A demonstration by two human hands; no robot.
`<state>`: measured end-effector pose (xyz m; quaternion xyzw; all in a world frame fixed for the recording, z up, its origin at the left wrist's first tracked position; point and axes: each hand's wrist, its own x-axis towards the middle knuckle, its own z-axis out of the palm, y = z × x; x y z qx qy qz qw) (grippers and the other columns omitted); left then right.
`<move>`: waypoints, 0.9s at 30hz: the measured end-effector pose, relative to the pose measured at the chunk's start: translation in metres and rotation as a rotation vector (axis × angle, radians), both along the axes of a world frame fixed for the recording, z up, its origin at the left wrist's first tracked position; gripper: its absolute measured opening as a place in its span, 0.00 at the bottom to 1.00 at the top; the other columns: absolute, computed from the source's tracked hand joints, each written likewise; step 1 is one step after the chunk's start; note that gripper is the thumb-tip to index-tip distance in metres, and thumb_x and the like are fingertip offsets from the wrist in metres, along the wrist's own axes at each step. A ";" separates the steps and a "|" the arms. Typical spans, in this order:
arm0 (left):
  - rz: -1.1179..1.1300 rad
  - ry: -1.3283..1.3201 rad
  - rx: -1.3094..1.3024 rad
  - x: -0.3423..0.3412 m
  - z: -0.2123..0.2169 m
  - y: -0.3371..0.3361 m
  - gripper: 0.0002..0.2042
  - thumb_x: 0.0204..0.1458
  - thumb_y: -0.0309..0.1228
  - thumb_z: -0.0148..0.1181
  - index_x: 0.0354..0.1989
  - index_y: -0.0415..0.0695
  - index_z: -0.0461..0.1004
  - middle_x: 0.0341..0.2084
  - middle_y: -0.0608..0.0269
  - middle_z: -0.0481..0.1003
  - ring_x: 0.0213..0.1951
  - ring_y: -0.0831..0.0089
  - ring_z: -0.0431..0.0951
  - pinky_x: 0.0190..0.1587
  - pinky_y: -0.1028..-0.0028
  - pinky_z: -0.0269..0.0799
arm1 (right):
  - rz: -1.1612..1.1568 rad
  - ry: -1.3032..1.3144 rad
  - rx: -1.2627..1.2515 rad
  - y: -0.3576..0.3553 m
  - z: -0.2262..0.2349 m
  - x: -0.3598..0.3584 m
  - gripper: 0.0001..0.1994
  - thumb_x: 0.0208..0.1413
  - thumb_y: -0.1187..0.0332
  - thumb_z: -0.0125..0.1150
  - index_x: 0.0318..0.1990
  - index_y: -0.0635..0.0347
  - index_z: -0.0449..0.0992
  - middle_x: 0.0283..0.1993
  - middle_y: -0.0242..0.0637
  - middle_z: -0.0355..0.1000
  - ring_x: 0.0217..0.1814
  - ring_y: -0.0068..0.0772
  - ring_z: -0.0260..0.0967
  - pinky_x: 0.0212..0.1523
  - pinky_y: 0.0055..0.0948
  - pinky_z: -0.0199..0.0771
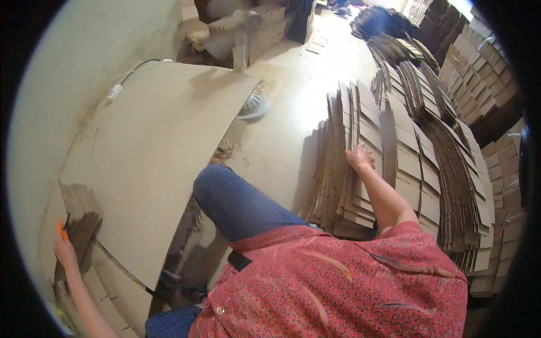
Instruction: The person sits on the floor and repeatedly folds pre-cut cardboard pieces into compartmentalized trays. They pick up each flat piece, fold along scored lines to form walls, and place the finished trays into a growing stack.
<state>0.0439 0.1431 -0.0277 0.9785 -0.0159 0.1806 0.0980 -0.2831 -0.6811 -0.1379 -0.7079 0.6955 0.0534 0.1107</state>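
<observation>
My right hand (362, 158) reaches out to the right, closed at the edge of a brown cardboard sheet (369, 121) in a row of flat, slotted pieces standing on the floor. An orange covering shows on its thumb tip. Far to the left, my left hand (65, 248) lies along the outer side of a small stack of cardboard pieces (84, 211) at the table's end. Its fingers look stretched out, with orange on the tips; their undersides are hidden. The pale table (152, 129) stretches between the wall and my knee.
More rows of cardboard (445, 169) curve along the right side, with tall stacks (479, 73) behind them. A white plug strip (115, 93) with a cord lies by the wall. Beyond the table stand a fan (248, 21) and a grey-white plastic thing with slots (253, 106).
</observation>
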 end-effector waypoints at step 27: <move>-0.569 -0.387 -0.194 -0.141 0.032 -0.152 0.17 0.51 0.19 0.47 0.50 0.36 0.72 0.46 0.52 0.75 0.47 0.60 0.76 0.49 0.69 0.72 | 1.238 -1.272 0.717 0.264 0.099 0.120 0.18 0.58 0.66 0.59 0.52 0.68 0.73 0.45 0.44 0.76 0.46 0.32 0.74 0.47 0.26 0.73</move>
